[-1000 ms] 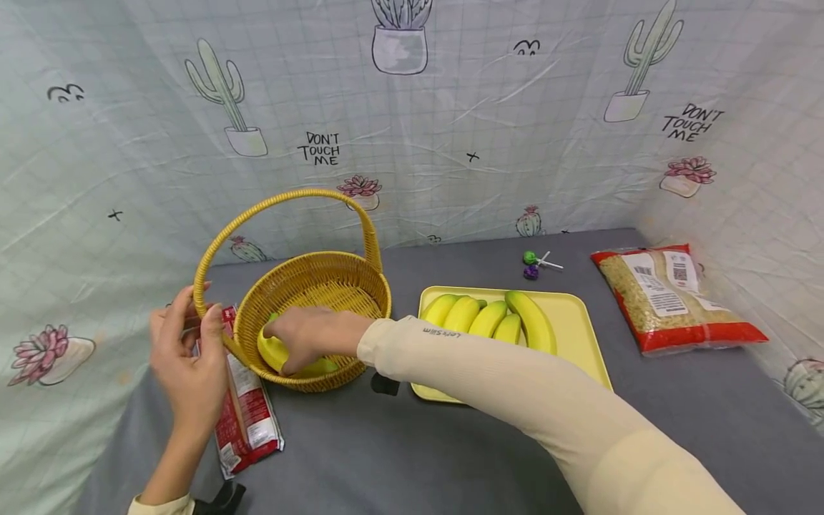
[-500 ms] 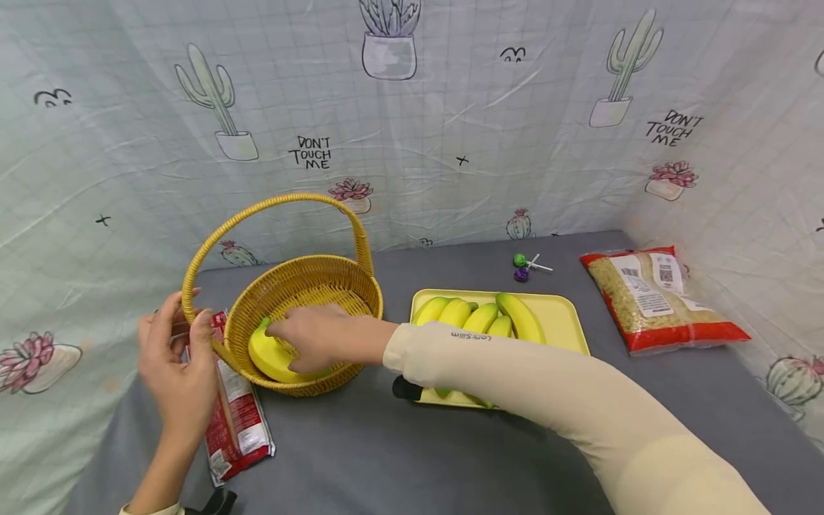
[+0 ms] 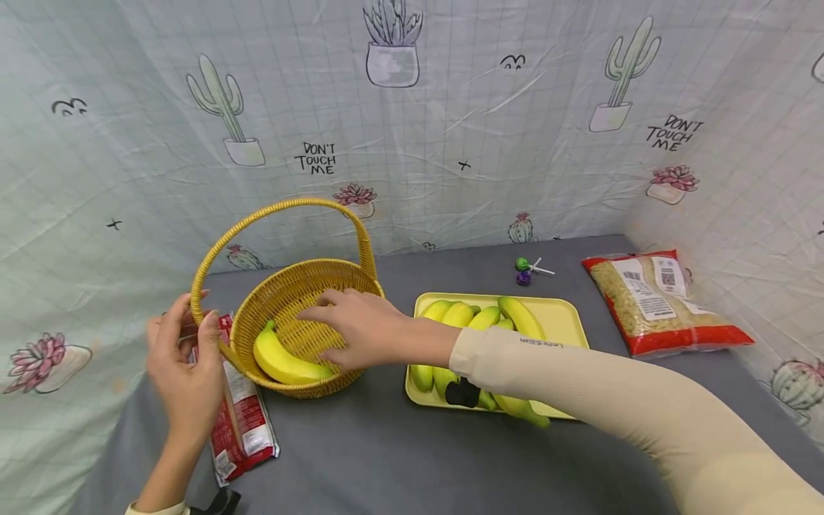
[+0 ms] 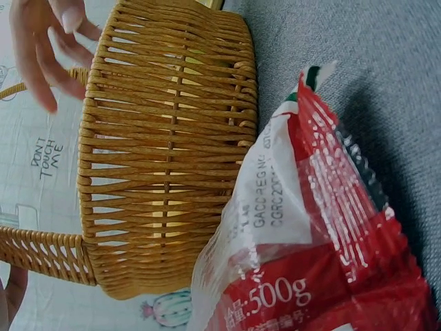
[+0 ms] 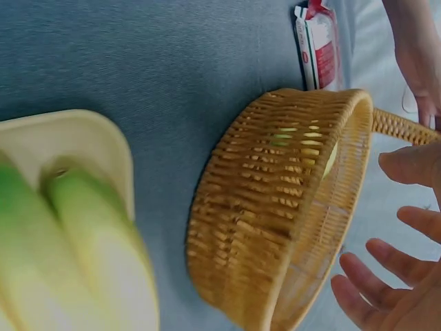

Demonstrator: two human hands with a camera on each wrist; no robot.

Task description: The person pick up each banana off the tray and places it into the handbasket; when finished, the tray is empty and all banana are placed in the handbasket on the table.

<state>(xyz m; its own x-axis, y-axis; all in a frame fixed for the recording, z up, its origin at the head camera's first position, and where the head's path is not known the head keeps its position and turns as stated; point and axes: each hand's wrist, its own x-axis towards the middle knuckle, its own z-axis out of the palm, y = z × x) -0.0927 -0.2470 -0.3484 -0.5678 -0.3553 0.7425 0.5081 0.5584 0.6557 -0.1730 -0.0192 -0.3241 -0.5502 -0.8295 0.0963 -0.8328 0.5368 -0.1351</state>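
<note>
A yellow wicker basket (image 3: pixel 309 275) with a tall arched handle (image 3: pixel 257 214) stands on the left of the table. My left hand (image 3: pixel 189 365) holds the lower left end of that handle between thumb and fingers. One banana (image 3: pixel 286 361) lies inside the basket, along its near left wall. My right hand (image 3: pixel 370 329) hovers over the basket's right side, fingers spread and holding nothing; the right wrist view shows the same spread fingers (image 5: pixel 386 269) beside the rim. To the right, a pale yellow tray (image 3: pixel 566 318) bears several bananas (image 3: pixel 521 318), partly hidden by my right forearm.
A red and white packet marked 500g (image 4: pixel 275 227) lies beside and partly under the basket's left side. Two lollipops (image 3: pixel 524 268), green and purple, lie behind the tray. A clear and red bag of grain (image 3: pixel 656 300) rests at the right. A printed cloth hangs behind.
My right hand has let go of the banana, leaving it in the basket, and has lifted and moved right with fingers opening. My left hand stays at the handle.
</note>
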